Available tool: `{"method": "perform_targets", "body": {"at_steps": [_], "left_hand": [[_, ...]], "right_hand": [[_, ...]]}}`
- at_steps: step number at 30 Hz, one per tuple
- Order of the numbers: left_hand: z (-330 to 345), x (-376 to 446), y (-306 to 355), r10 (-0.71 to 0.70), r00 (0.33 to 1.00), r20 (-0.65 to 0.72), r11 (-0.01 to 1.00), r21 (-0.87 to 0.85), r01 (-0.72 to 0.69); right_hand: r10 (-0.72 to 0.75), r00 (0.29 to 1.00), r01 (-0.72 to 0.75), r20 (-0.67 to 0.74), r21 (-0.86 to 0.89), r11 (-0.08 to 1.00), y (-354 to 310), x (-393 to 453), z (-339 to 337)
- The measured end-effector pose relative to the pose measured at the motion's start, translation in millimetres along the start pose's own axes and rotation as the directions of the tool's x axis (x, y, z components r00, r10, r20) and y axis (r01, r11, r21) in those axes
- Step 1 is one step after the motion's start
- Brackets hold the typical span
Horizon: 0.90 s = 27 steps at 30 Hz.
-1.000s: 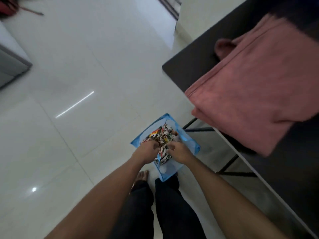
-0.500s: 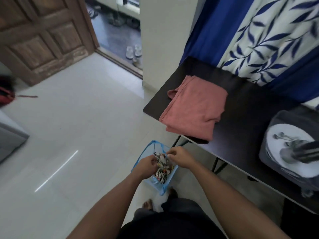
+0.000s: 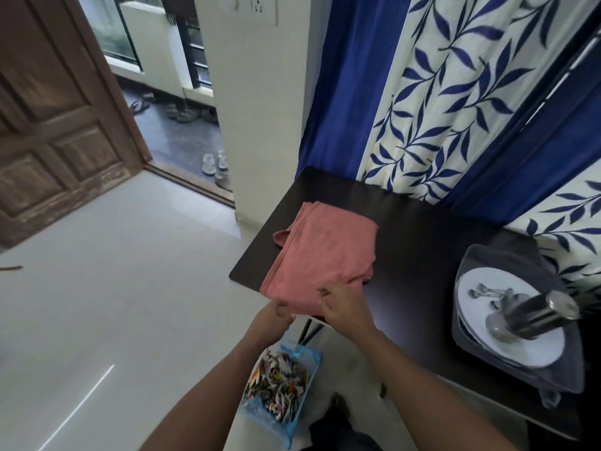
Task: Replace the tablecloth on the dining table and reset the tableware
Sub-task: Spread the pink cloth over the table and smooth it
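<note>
Dark tabletop (image 3: 416, 255) carries a folded pink tablecloth (image 3: 325, 255) at its 9 o'clock end. Left hand (image 3: 273, 315) pinches the cloth's near edge; right hand (image 3: 344, 307) rests curled fingers on it, grip unclear. At 3 o'clock, white plates (image 3: 507, 323) hold spoons and a steel tumbler (image 3: 540, 312).

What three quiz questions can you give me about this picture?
1. True or false: the pink folded cloth lies on the dark table.
2. Which hand rests on top of that cloth: A) left hand B) right hand?
3. Fill in: the steel tumbler lies on its side on the white ____.

Key: 1 true; 2 B; 3 plate.
</note>
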<state>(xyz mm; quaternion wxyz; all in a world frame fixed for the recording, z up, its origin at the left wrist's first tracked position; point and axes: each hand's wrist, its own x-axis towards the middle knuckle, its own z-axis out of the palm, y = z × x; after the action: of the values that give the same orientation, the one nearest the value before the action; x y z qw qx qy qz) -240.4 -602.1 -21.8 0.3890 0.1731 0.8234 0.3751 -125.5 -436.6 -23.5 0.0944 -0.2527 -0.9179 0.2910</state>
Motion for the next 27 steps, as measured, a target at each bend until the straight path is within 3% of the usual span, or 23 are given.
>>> {"method": "perform_targets", "body": {"at_steps": [2, 3, 6, 8, 12, 14, 16, 19, 22, 24, 27], "left_hand": [[6, 9, 13, -0.165, 0.986, 0.031, 0.959, -0.227, 0.168], [9, 13, 17, -0.249, 0.964, 0.096, 0.902, -0.338, 0.267], [30, 27, 24, -0.399, 0.866, 0.301, 0.674, -0.543, 0.500], [47, 40, 36, -0.449, 0.838, 0.310, 0.550, -0.643, 0.533], [59, 72, 61, -0.586, 0.761, 0.279, 0.300, -0.798, 0.523], [58, 84, 63, -0.638, 0.727, 0.254, 0.267, -0.813, 0.518], [59, 92, 61, -0.640, 0.748, 0.175, 0.275, -0.857, 0.435], [72, 125, 23, -0.675, 0.737, 0.026, 0.264, -0.925, 0.274], [60, 102, 59, -0.679, 0.734, 0.013, 0.199, -0.959, 0.201], [54, 90, 78, -0.691, 0.722, 0.043, 0.168, -0.961, 0.219], [54, 85, 78, -0.695, 0.716, 0.062, 0.165, -0.956, 0.243]], "right_hand": [[-0.147, 0.974, 0.111, -0.170, -0.202, 0.973, 11, 16, -2], [-0.148, 0.968, 0.093, -0.203, -0.257, 0.962, 16, 25, -3], [0.038, 0.978, -0.087, -0.203, -0.241, 0.967, 30, 51, -6], [0.105, 0.978, -0.145, -0.183, -0.222, 0.964, 46, 69, -10], [0.130, 0.991, -0.128, -0.013, -0.290, 0.948, 72, 108, -26], [0.178, 0.984, -0.166, 0.014, -0.296, 0.940, 75, 126, -34], [0.272, 0.961, -0.273, -0.038, -0.246, 0.930, 76, 143, -38], [0.556, 0.820, -0.559, -0.132, 0.022, 0.829, 74, 160, -39], [0.780, 0.625, -0.753, 0.006, 0.265, 0.602, 80, 173, -35], [0.852, 0.510, -0.831, 0.121, 0.327, 0.451, 84, 181, -31], [0.873, 0.441, -0.866, 0.210, 0.355, 0.352, 103, 187, -17]]}}
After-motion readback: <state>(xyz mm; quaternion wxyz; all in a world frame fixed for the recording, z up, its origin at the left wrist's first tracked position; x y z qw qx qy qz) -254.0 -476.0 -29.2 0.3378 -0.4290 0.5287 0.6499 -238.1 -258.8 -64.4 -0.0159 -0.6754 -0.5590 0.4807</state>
